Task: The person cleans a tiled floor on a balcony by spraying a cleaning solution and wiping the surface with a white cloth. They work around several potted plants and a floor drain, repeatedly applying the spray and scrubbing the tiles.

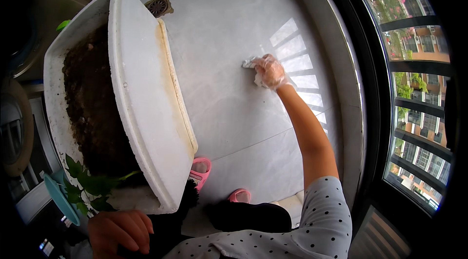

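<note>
My right hand (269,71), in a thin clear plastic glove, reaches out over the grey tiled floor (229,35) and presses a crumpled white wipe (250,63) against it. My left hand (120,230) is low at the bottom left, fingers curled against my dark trousers, next to a green leafy plant (87,186); whether it grips anything is hidden. A large white foam planter box (141,93) filled with dark soil (92,98) stands tilted at the left, close above my left hand.
A square metal floor drain (158,5) lies beyond the box. Pink slippers (201,170) are on my feet. A teal dish (59,199) sits at lower left. A dark-framed window with railing (414,88) runs along the right, with a raised sill (341,64).
</note>
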Action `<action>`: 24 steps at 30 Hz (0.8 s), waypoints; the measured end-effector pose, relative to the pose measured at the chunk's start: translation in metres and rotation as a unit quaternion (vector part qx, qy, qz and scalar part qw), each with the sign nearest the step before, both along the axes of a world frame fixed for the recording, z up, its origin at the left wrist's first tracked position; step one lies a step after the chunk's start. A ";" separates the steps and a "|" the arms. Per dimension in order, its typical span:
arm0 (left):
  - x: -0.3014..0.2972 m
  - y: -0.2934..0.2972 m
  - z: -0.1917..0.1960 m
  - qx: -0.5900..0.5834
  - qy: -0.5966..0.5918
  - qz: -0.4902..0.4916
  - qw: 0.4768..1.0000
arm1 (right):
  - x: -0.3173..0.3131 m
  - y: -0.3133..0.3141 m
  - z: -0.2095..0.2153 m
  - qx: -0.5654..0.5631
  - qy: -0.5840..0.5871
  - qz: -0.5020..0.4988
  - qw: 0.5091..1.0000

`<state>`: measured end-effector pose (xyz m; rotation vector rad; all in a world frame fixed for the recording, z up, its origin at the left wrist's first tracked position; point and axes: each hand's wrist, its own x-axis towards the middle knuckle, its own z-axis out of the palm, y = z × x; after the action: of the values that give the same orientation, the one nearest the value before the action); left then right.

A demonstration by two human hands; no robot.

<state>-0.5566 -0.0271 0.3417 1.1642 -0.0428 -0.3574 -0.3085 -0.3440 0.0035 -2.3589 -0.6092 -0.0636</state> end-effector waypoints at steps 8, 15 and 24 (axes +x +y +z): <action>0.009 0.002 -0.005 0.022 0.027 -0.022 0.999 | -0.133 0.006 -0.034 0.041 -0.004 0.051 0.998; 0.008 -0.009 -0.004 0.040 0.085 -0.011 0.996 | -0.135 -0.008 0.023 -0.004 0.178 -0.059 0.982; 0.017 -0.012 -0.013 0.058 0.099 -0.033 0.993 | -0.066 0.079 -0.007 0.303 0.398 -0.212 0.840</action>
<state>-0.5394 -0.0391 0.3292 1.2388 0.1146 -0.5383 -0.3743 -0.2645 -0.0031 -1.6280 0.3182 0.4460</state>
